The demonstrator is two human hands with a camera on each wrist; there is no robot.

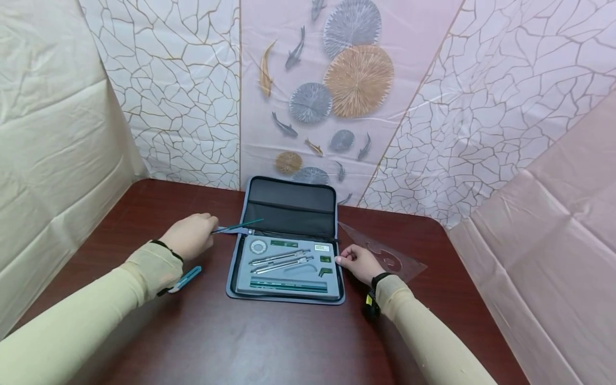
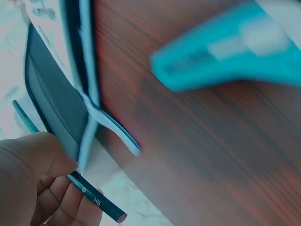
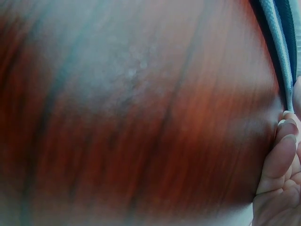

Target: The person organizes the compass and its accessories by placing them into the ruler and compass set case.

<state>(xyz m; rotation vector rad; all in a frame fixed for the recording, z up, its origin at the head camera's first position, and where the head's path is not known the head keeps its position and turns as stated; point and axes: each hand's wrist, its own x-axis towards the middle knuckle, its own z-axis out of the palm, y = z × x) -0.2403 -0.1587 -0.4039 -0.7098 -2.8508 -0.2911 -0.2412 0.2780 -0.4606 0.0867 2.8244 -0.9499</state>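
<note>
My left hand [image 1: 192, 235] holds a dark green pencil [image 2: 101, 201] marked HB, pinched between thumb and fingers, left of an unzipped case [image 1: 293, 214]. The pencil's far end reaches over the case's hinge side in the head view. The case lies open with its black-lined lid raised at the back. In its grey tray [image 1: 245, 272] sit two metal compasses [image 1: 281, 264], several green pencils [image 1: 289, 287], a white ring-shaped piece [image 1: 258, 246] and small green pieces [image 1: 325, 259]. At the case's right edge, my right hand [image 1: 358, 262] pinches the rim with curled fingers.
A teal utility knife [image 1: 189, 278] lies on the dark red-brown table [image 1: 269, 342] by my left wrist. Beyond my right hand is a clear plastic sheet [image 1: 404, 262] with curved cut-outs. A black and yellow object [image 1: 370, 307] sits partly under my right wrist. Patterned cloth stands behind.
</note>
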